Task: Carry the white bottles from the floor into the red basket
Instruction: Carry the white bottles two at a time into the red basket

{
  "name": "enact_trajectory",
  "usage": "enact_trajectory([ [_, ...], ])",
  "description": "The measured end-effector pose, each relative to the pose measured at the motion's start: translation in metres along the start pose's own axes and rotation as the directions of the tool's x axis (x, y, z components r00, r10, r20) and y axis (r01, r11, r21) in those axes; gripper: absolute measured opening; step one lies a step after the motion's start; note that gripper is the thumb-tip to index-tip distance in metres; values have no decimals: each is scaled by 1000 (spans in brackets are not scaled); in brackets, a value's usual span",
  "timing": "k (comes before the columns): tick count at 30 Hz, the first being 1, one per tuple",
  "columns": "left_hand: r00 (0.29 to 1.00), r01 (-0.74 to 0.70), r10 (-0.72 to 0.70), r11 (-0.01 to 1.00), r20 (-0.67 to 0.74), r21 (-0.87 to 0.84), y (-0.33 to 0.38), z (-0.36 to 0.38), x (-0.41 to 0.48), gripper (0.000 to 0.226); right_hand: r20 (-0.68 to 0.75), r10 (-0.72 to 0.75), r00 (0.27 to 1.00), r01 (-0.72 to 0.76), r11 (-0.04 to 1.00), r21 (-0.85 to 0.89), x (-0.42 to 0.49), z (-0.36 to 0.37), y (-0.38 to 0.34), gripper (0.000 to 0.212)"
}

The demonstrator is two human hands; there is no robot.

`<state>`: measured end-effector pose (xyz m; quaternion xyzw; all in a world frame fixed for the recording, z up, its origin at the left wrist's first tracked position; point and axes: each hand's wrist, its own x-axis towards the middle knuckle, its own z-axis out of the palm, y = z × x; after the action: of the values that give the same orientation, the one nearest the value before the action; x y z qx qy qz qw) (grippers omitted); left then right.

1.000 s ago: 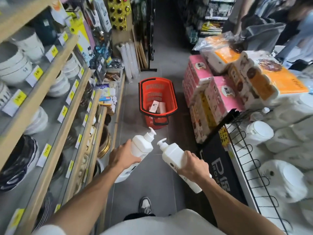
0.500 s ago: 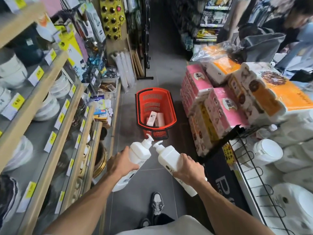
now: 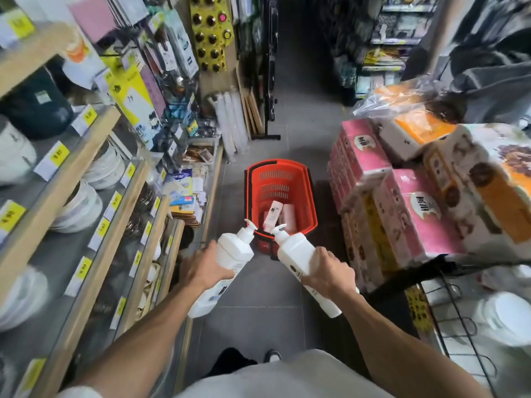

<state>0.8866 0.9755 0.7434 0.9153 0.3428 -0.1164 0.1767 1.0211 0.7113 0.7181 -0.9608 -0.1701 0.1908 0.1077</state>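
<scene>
My left hand [image 3: 205,268] grips a white pump bottle [image 3: 230,251] around its middle, pump pointing forward. My right hand [image 3: 327,271] holds a second white pump bottle [image 3: 296,251] the same way. Both pump heads reach the near rim of the red basket [image 3: 280,168], which stands on the grey floor just ahead of me. Two pale bottles [image 3: 273,215] lie inside the basket on its bottom.
Wooden shelves with white bowls [image 3: 86,205] and yellow price tags line the left side. Stacked pink tissue packs [image 3: 402,214] crowd the right. A black wire rack [image 3: 459,311] with white dishes sits at the near right. The grey aisle floor [image 3: 301,124] runs on beyond the basket.
I have walked forward along the aisle, so the basket is now much closer. Both hands still hold their bottles, now reaching the basket's near rim.
</scene>
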Motion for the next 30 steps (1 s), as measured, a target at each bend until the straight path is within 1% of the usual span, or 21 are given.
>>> enact_trajectory([
  [4,1000,0,0,999,-4,40,0,-10,33,79,0,-5,1000,5,1000,4,35,-7,-12,70],
  [7,1000,-2,0,999,28,45,-2,-20,63,79,-2,9,1000,-9,1000,14,60,-10,-27,70],
  [12,997,-46,45,999,66,8,-9,-39,119,76,-23,70,997,-69,997,35,95,-12,-55,68],
  [17,992,-103,104,995,69,-13,-19,-62,176,70,-43,157,987,-154,986,66,125,-16,-86,69],
  [20,986,-144,141,989,90,20,-23,-75,209,68,-51,199,979,-194,977,88,144,-18,-102,71],
  [25,973,-208,196,974,120,91,-27,-86,254,70,-42,243,969,-238,967,87,171,-20,-116,69],
  [30,973,-195,179,975,148,104,-17,-97,304,75,-36,276,960,-272,958,86,209,-27,-121,68],
])
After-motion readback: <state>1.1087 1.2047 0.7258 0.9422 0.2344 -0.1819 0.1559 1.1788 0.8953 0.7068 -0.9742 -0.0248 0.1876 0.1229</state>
